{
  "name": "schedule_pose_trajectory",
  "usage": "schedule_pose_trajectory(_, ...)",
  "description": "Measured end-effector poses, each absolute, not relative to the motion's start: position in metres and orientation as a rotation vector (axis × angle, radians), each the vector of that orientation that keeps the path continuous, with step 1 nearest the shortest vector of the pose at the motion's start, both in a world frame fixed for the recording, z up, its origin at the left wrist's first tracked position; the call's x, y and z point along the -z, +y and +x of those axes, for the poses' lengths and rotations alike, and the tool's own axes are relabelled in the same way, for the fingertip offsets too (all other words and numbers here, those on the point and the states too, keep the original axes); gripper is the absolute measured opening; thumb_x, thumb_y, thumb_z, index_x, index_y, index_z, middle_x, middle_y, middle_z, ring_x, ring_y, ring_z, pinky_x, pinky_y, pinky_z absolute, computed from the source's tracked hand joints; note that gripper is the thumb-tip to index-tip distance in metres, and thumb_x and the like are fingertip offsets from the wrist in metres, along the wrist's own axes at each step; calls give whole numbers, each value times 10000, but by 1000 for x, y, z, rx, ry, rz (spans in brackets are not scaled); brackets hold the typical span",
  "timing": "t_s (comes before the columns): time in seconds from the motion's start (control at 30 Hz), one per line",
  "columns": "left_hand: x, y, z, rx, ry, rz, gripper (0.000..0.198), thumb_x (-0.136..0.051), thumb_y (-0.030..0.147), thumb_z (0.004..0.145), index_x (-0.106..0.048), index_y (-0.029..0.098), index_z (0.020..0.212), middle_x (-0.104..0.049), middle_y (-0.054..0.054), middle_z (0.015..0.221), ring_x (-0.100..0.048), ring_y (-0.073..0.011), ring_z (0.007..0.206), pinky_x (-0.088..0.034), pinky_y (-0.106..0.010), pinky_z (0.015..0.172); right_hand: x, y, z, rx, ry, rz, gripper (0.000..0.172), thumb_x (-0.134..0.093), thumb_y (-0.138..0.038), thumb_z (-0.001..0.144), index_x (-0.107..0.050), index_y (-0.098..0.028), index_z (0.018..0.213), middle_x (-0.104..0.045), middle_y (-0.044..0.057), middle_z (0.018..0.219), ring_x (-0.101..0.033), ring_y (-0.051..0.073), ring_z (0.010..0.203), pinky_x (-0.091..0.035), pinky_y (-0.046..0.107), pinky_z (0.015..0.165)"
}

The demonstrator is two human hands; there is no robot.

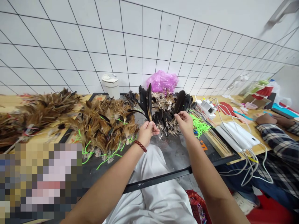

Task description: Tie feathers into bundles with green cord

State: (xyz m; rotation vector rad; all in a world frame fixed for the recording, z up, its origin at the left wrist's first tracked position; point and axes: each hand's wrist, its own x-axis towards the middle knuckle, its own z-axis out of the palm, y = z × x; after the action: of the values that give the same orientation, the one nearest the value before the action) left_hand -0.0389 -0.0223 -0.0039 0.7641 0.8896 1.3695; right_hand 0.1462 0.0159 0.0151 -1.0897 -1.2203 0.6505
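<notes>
My left hand (146,132), with a beaded bracelet at the wrist, pinches the quills of a small bunch of black feathers (146,101) that fan upward. To its right, my right hand (185,122) grips a single dark feather (180,101) near its base, tip up. Between and behind my hands lies a heap of loose black feathers (167,121). Left of my left hand spreads a large pile of brown feathers (105,121), with bright green ties among them. A cluster of green ties (199,124) lies just right of my right hand.
Behind stand a white lidded bin (111,85) and a pink plastic bag (162,81). More brown feathers (49,105) cover the far left. White power strips (239,137) with tangled cables lie at right, near another person's hands (266,119). The dark tray's rim (158,179) crosses my lap.
</notes>
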Motion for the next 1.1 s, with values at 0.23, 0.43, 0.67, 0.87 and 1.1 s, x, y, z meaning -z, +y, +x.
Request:
schedule_pose_trajectory(0.23,6,-21,-38,-1340,927,754,186,-511,245,880,-526,138,729,-626,-25,645,-664,-129,608,-557,-266,624,-16,8,135,-1083,-1105,-891,325,-760,-359,650,-473,-208,649,-368,-83,506,-288,62,447,-216,216,440)
schedule_pose_trajectory(0.43,5,-22,-37,-1173,944,765,165,-489,203,891,-518,139,741,-651,-46,637,-676,-143,596,-559,-267,603,-8,0,111,-1207,-1241,-920,336,-781,-393,629,-509,-196,633,-394,-70,554,-291,62,491,-227,218,459)
schedule_pose_trajectory(0.67,8,-24,-37,-1102,892,835,171,-593,282,846,-544,138,769,-597,-2,569,-609,-111,484,-531,-229,493,-4,2,109,-1045,-1358,-962,292,-750,-428,653,-577,-195,680,-529,-15,761,-446,87,618,-377,224,554)
schedule_pose_trajectory(0.87,9,-25,-35,-1066,881,935,225,-620,271,822,-517,139,671,-540,17,553,-568,-91,443,-481,-193,427,2,3,109,-1036,-1439,-1005,317,-724,-466,682,-583,-207,798,-585,-6,833,-520,95,631,-444,239,597)
schedule_pose_trajectory(1.1,8,-22,-35,-1153,894,822,165,-547,213,864,-522,142,717,-462,48,540,-531,-83,424,-464,-192,405,-1,1,109,-1253,-1435,-964,390,-781,-375,624,-598,-192,916,-617,-20,723,-575,108,654,-471,262,674)
